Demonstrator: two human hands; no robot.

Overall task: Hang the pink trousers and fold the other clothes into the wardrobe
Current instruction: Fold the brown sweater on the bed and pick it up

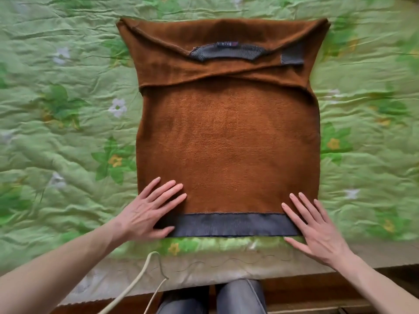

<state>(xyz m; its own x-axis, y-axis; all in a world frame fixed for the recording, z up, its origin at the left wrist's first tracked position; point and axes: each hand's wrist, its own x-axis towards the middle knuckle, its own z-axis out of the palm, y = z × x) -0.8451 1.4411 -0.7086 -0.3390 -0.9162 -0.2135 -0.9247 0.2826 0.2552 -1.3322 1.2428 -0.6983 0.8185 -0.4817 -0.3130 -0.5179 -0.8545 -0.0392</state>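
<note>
A brown sweater lies flat on the bed, back up, with both sleeves folded across its upper part. Its collar, one cuff and hem band are dark grey. My left hand rests flat on the sweater's lower left corner, fingers straight and spread. At the lower right corner my right hand lies flat too, fingers on the fabric and palm over the bed's edge. Neither hand grips anything. No pink trousers or wardrobe are in view.
A crumpled green floral bedspread covers the bed all around the sweater. A pale wire hanger hangs over the near edge of the bed at lower left. My knees in grey trousers show below the bed edge.
</note>
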